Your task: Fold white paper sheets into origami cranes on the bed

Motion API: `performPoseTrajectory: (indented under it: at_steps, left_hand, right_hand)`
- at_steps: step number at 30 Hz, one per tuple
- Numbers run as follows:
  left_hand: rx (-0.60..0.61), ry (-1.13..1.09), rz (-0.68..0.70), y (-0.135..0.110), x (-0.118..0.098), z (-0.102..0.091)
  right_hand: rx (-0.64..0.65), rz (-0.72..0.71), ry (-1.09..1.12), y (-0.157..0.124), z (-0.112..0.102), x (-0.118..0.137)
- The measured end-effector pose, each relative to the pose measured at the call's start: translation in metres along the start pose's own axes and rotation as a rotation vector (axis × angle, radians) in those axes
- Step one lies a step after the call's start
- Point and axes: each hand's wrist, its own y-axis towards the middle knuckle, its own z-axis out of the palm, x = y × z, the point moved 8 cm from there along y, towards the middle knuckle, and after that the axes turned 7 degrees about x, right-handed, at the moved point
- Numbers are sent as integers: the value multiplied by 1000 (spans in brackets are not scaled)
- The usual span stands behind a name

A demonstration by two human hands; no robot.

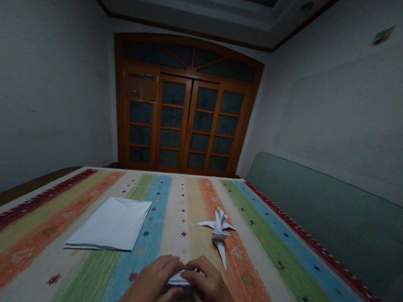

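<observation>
My left hand [151, 282] and my right hand [208, 286] meet low in the view, both gripping a small piece of folded white paper [179, 279]. Most of that paper is hidden by my fingers. Ahead of my right hand, a white origami bird [219, 231] stands on the cloth with its wings spread and its long tail toward me. Further left, beyond my left hand, lies a flat stack of white paper [110, 224]. Neither hand touches the bird or the stack.
A striped woven cloth [179, 214] with small embroidered motifs covers the table. A green padded panel [322, 216] runs along its right side. Wooden glazed double doors [184, 122] stand beyond the far edge, between grey walls.
</observation>
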Motion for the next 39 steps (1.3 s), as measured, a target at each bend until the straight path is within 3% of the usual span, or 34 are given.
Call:
performPoseTrajectory:
  at_steps: [4, 8, 14, 18, 24, 29, 39]
  left_hand:
    - [-4, 20, 4, 1, 7, 1]
    - [-94, 3, 6, 0, 23, 4]
    - [-242, -196, -86, 0, 30, -13]
    - [-270, -355, -139, 5, 30, -22]
    - [-292, -482, -105, 8, 33, -23]
    - [-260, -372, -1, 6, 28, -25]
    - [-78, 101, 151, -9, 32, -8]
  right_hand:
    - [-36, 0, 45, -1, 0, -2]
    - [-71, 10, 96, -3, 0, -4]
    - [-198, 67, 141, -14, 5, -21]
    - [-132, 104, 155, -17, 13, -30]
    - [13, 116, 89, -9, 10, -21]
    - [49, 68, -27, -1, 3, -16]
    - [236, 105, -103, -4, 9, -14]
